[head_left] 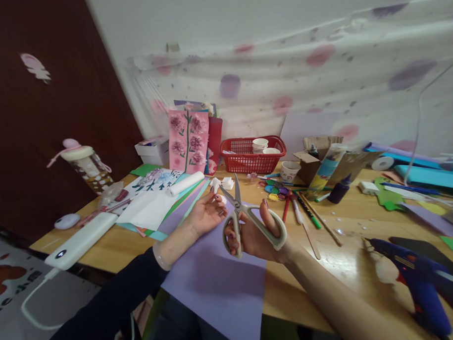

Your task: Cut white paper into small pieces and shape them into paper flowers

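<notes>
My right hand [260, 233] grips a pair of scissors [237, 206] with pale grey handles, thumb in one loop and fingers in the other. Their blades are spread apart and point away from me. Just left of the blades is my left hand [207, 210], palm turned up and fingers curled, with a small white piece [222, 199] at the fingertips. What that piece is made of I cannot tell. Beneath both hands lies a sheet of purple paper [218, 269], hanging over the table's front edge. Crumpled white bits [227, 183] lie just beyond the hands.
Stacked coloured papers and a white roll [187, 183] lie left, near a white power bank [80, 242]. A red basket [253, 161] holding cups stands behind. Paint pots [274, 190], brushes and pens spread right of centre. A blue glue gun [408, 277] lies at front right.
</notes>
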Demonstrator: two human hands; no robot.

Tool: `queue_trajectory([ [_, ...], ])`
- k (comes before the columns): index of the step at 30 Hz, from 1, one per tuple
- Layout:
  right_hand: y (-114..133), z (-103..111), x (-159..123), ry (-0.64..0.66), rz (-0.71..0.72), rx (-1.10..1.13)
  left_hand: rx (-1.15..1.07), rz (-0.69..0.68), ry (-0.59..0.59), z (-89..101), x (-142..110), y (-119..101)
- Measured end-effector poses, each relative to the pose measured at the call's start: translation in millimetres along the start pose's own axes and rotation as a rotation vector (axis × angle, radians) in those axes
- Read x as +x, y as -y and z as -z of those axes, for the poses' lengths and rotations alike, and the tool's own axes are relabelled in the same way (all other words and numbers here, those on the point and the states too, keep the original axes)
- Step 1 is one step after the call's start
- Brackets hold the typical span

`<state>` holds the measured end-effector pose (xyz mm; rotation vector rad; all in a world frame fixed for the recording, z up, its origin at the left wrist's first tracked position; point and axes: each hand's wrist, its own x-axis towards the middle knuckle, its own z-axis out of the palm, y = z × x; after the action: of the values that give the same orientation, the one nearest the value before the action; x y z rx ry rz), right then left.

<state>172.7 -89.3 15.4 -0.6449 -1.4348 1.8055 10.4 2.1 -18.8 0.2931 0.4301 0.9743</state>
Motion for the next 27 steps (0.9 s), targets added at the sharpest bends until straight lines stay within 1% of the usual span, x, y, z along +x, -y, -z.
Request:
queue_trajectory([
  [4, -3.4, 2.7, 1.0, -0.017, -0.031, -0.025, 0.002, 0.008, 0.003, -0.6, 0.0, 0.6],
  [7, -6.3, 4.1, 1.7, -0.004, -0.025, -0.013, 0.011, 0.006, -0.011, -2.5, -1.1, 1.2],
  [12, -5.0, 3.8, 1.2, -0.004, -0.04, -0.023, -0.002, 0.012, -0.025, -5.5, -3.1, 1.8],
  [16, -4.0, 4.5, 1.0, -0.033, -0.051, -0.019, 0.006, 0.015, 0.0, -4.5, -2.5, 1.6],
  [18, -4.4, 5.6, 1.1, -0.062, -0.052, -0.01, 0.038, -0.01, 0.009, -3.2, -1.8, 1.5],
  [21, -5.1, 7.5, 1.1, -0.106, -0.071, 0.006, 0.117, -0.089, -0.004, -2.0, -1.6, 1.8],
  [24, -4.9, 8.5, 1.2, -0.124, -0.083, 0.014, 0.185, -0.154, -0.006, -3.1, -3.3, 3.0],
  [27, -4.7, 8.6, 1.4, -0.12, -0.068, -0.004, 0.26, -0.185, 0.028, -6.2, -6.0, 5.6],
])
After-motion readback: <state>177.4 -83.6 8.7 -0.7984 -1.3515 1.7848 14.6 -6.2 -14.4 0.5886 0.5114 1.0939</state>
